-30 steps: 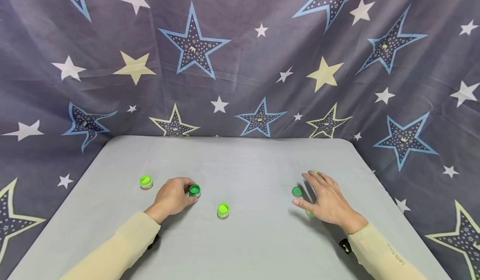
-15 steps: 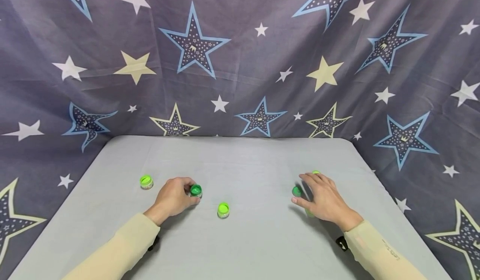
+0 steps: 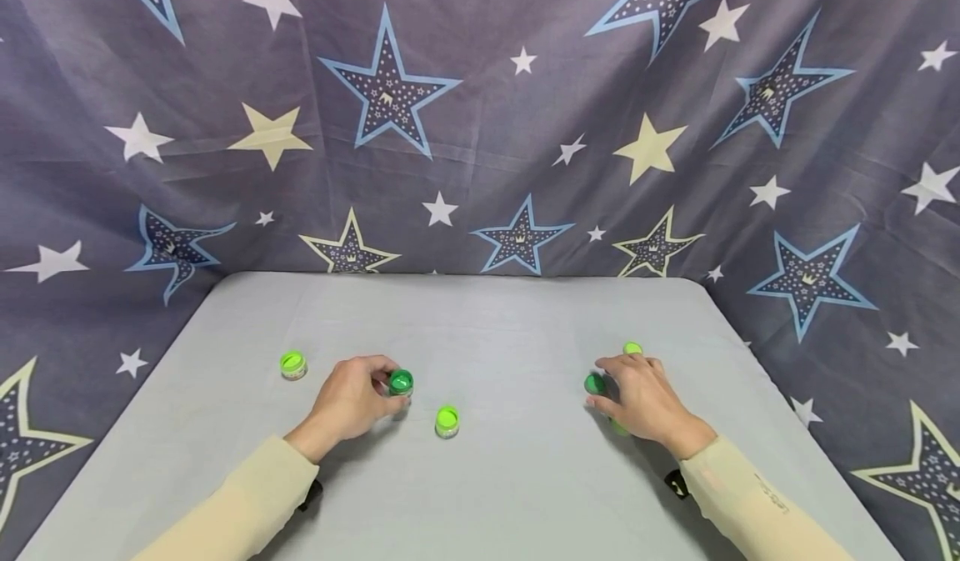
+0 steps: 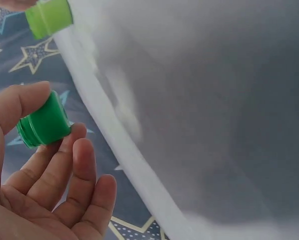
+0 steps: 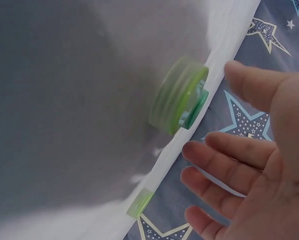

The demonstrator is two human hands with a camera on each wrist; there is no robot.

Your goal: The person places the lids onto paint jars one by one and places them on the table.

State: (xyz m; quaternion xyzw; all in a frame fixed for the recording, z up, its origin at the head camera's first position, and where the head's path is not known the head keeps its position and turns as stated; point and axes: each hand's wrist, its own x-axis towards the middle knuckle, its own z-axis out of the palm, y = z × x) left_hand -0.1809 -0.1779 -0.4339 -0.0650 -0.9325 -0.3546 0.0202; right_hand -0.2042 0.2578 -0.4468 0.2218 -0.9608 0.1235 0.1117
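Observation:
In the head view my left hand [image 3: 352, 398] grips a small open jar [image 3: 401, 382] with a dark green rim and glossy green contents. The left wrist view shows thumb and fingers pinching the green jar [image 4: 48, 120] by its sides. My right hand [image 3: 648, 398] hovers around a dark green lid [image 3: 594, 383], thumb on the near side and fingertips on the far side. In the right wrist view, a gap shows between the spread fingers and the dark green lid [image 5: 197, 110], which a light green lid [image 5: 179, 97] partly hides.
Two open light green jars stand on the grey table [image 3: 495, 494]: one jar [image 3: 293, 365] left of my left hand, another jar [image 3: 447, 422] near the middle. Beside my right hand lie a light green lid [image 3: 632, 348] behind and a partly hidden light green lid [image 3: 618, 428] in front.
My left hand has shifted slightly right with the dark green jar. The right hand has moved left and its thumb and fingers have drawn closer round the dark green lid.

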